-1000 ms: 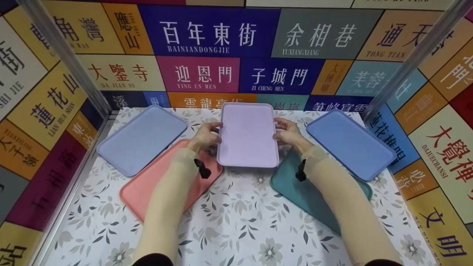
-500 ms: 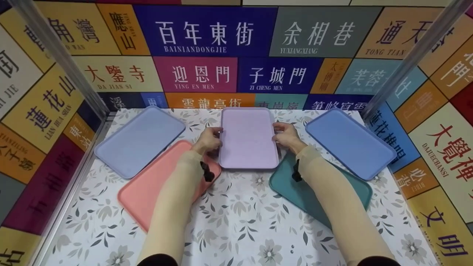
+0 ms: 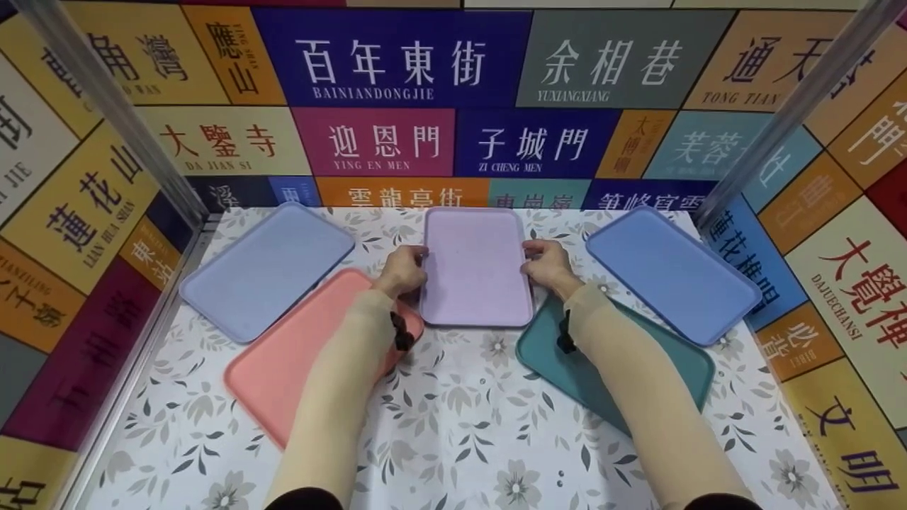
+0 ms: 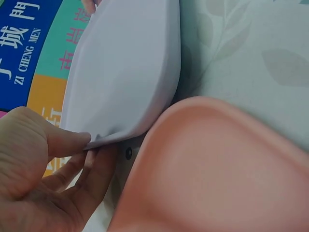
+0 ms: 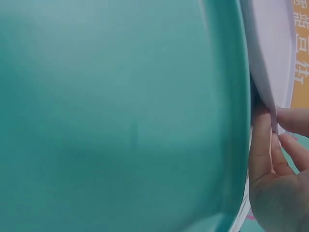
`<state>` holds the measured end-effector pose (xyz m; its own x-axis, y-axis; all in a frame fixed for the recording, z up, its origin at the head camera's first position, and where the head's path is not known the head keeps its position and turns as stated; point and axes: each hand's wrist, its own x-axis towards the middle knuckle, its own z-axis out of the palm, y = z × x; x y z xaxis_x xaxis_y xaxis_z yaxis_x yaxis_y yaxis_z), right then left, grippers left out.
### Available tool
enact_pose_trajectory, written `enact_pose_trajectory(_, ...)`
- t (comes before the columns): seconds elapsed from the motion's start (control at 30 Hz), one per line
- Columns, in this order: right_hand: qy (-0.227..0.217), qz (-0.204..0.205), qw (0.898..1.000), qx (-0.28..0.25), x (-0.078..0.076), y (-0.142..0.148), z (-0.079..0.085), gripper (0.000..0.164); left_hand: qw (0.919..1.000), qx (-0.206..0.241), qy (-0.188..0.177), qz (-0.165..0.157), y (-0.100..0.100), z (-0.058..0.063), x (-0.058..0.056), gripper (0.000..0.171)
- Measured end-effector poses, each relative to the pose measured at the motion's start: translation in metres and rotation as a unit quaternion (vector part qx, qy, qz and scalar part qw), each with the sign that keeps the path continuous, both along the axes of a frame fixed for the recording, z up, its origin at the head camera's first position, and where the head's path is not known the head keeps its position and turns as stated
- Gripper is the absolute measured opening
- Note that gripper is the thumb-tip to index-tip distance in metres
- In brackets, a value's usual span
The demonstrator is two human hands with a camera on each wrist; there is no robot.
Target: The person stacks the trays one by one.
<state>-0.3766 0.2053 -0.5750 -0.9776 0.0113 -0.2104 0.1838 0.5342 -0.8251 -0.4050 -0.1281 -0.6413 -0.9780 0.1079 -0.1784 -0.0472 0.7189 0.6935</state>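
A light purple tray point(image 3: 476, 268) with a low rim sits at the back middle of the table, its long sides pointing away from me. My left hand point(image 3: 404, 269) pinches its left edge; in the left wrist view the thumb point(image 4: 72, 140) lies over the rim and the fingers go beneath. On the opposite edge my right hand point(image 3: 548, 265) pinches the rim, and the right wrist view shows fingers point(image 5: 261, 145) under it and the thumb on top. Near my left forearm lies a coral pink tray point(image 3: 283, 361), partly covered by the sleeve. A green tray point(image 3: 588, 375) lies under my right forearm.
A pale blue-grey tray point(image 3: 269, 269) lies at the back left, close against the pink one. At the back right is a blue tray point(image 3: 673, 273). Printed walls point(image 3: 397, 60) enclose the flower-patterned table point(image 3: 460, 439) at the back and sides.
The light purple tray has come down slightly toward the table, its far edge lower in view, with both hands still holding its sides. The other trays stay where they were.
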Motion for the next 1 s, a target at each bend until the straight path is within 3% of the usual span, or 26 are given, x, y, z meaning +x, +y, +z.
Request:
enact_pose_trajectory(0.2,0.019,0.001,0.999,0.033,0.003,-0.001,0.0,0.062,0.9997,-0.02,0.014,-0.002,0.004,0.006,0.006,0.068)
enact_pose_trajectory(0.47,0.025,0.012,0.998,0.058,0.006,-0.001,0.002,0.056,0.9991,-0.035,0.024,0.01,0.008,0.003,0.009,0.065)
enact_pose_trajectory(0.77,0.041,0.011,0.996,0.078,0.014,-0.004,0.007,0.049,0.9998,-0.01,0.011,0.009,-0.003,0.005,0.011,0.063)
enact_pose_trajectory(0.87,0.045,0.009,0.996,0.083,0.018,-0.005,0.011,0.046,0.9998,0.0,0.019,0.004,-0.01,0.009,0.016,0.061)
enact_pose_trajectory(0.9,0.053,0.01,0.996,0.072,0.013,0.0,0.002,0.042,0.9997,0.004,0.026,0.001,-0.013,0.011,0.018,0.059)
enact_pose_trajectory(0.97,0.058,0.006,0.996,0.073,0.017,-0.002,0.006,0.039,0.9997,0.019,0.015,-0.006,-0.019,0.027,0.03,0.056)
enact_pose_trajectory(1.0,0.06,0.005,0.995,0.075,0.019,-0.003,0.008,0.038,0.9992,0.032,0.018,-0.013,-0.024,0.03,0.034,0.054)
